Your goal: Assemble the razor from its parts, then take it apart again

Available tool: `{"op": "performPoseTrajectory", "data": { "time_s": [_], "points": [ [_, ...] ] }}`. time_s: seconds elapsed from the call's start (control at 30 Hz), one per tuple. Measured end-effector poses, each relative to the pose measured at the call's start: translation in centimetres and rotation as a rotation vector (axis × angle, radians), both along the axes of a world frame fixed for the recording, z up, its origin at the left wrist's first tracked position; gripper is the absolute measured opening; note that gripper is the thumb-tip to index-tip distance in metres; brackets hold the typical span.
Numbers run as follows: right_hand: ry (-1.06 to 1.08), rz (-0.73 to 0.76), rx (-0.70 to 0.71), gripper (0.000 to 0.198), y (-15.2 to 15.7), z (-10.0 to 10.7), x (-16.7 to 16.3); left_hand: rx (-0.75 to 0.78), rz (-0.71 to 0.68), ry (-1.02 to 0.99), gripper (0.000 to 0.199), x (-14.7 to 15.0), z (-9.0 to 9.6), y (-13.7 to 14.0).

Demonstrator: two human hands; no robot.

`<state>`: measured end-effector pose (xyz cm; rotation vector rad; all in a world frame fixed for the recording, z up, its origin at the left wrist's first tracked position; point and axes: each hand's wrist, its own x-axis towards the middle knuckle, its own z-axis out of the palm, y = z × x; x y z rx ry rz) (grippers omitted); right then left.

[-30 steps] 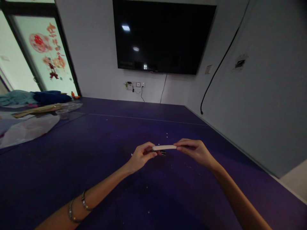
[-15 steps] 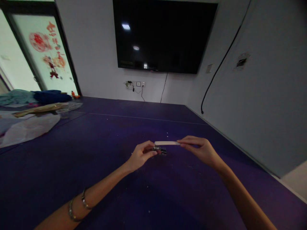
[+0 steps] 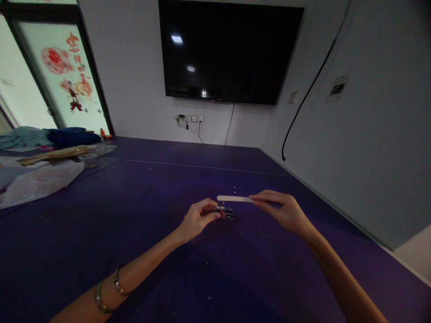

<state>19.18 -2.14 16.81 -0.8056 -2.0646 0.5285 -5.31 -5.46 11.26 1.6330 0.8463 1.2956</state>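
- Grey wall (image 3: pixel 134 80) at the back of my feed; black TV (image 3: pixel 229 51) hangs on it, well away from the hands.
- Dark purple surface (image 3: pixel 134 202) fills the foreground.
- Plastic sheet (image 3: pixel 47 184) and blue cloth (image 3: pixel 72 137) sit far left, outside my working zone.
- Right hand (image 3: pixel 283 211): thumb and fingers pinched on the near-right end of the pale strip.
- Left hand (image 3: pixel 197 220): fingers closed on the dark part, hiding some of it.
- Pale strip (image 3: pixel 235 198): between the hands, roughly level. I judge it light and fairly stiff, maybe snappable; end pinch works, but could pivot.
- Its free end is by the left fingertips; can't tell if touching.
- Dark part (image 3: pixel 229 211): just below the strip, too blurred to identify. Probably light, possibly fragile; I'd hold it by the edges.
- White specks (image 3: pixel 235 187) lie beyond the strip.
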Motion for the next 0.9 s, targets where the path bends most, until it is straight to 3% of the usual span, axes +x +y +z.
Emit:
{"op": "performPoseTrajectory", "data": {
  "time_s": [0.23, 0.33, 0.43, 0.53, 0.63, 0.8, 0.9],
  "points": [
    [0.41, -0.175, -0.273, 0.031, -0.1, -1.2, -1.8, -0.028, 0.044, -0.096, 0.015, 0.4, -0.6, 0.1],
    [0.641, -0.08, -0.522, 0.035, -0.7, -1.2, -2.7, -0.057, 0.065, -0.11, 0.017, 0.6, -1.0, 0.3],
    [0.801, 0.091, -0.833, 0.037, -1.4, -0.7, -3.1, -0.085, 0.172, -0.111, 0.019, 0.7, -1.5, 0.4],
    [0.868, 0.206, -1.035, 0.034, -2.0, -0.3, -3.1, -0.076, 0.295, -0.121, 0.02, 0.7, -1.7, 0.5],
    [0.898, 0.253, -1.154, 0.026, -2.7, -0.5, -3.1, -0.069, 0.322, -0.095, 0.024, 0.6, -1.7, 0.6],
    [0.818, 0.336, -1.342, 0.018, -4.5, -2.4, -3.7, -0.079, 0.342, -0.151, 0.038, 0.7, -1.4, 0.7],
    [0.791, 0.327, -1.381, 0.02, -5.5, -3.9, -4.4, -0.078, 0.358, -0.186, 0.039, 0.8, -1.3, 0.8]
  ]
}}
